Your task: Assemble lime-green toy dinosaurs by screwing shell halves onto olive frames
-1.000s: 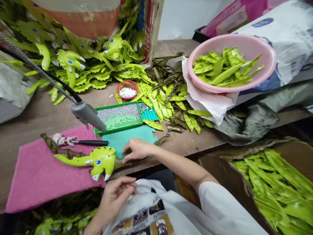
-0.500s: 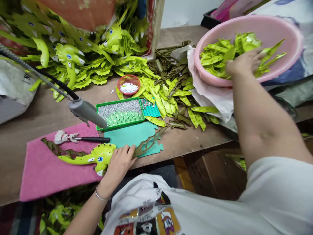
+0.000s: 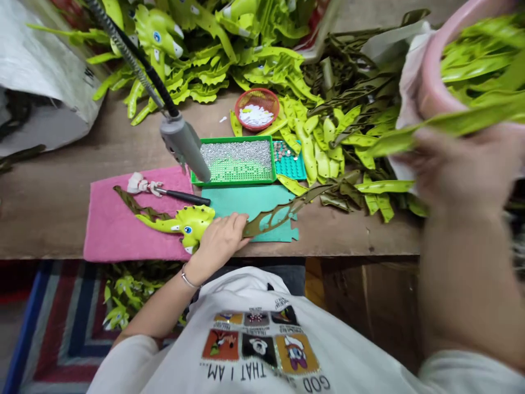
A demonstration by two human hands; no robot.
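My left hand (image 3: 223, 238) is closed over the back end of a lime-green dinosaur-head toy piece (image 3: 194, 223), which lies partly on a pink cloth (image 3: 110, 230). From beneath that hand a brown openwork plastic strip (image 3: 268, 220) runs right across a teal foam mat (image 3: 229, 198). My right hand (image 3: 463, 164), blurred, grips a long lime-green plastic piece (image 3: 447, 127) in front of the pink basin (image 3: 430, 71). On the cloth rests a hammer (image 3: 184, 196) with a white-wrapped end. A grey nozzle-like tool (image 3: 184, 148) hangs over the bench.
A green tray (image 3: 233, 158) of small silver parts adjoins a teal tray (image 3: 290, 164) with small discs. Behind stands a red basket (image 3: 257, 109) of white bits. Flat green pieces (image 3: 314, 148) and brown strips (image 3: 361, 82) are heaped to the right. A white sack (image 3: 45, 71) is at left.
My right hand has come out of the basin towards me and now carries a long green piece. My left hand stays on the dinosaur-head piece. The view has shifted.
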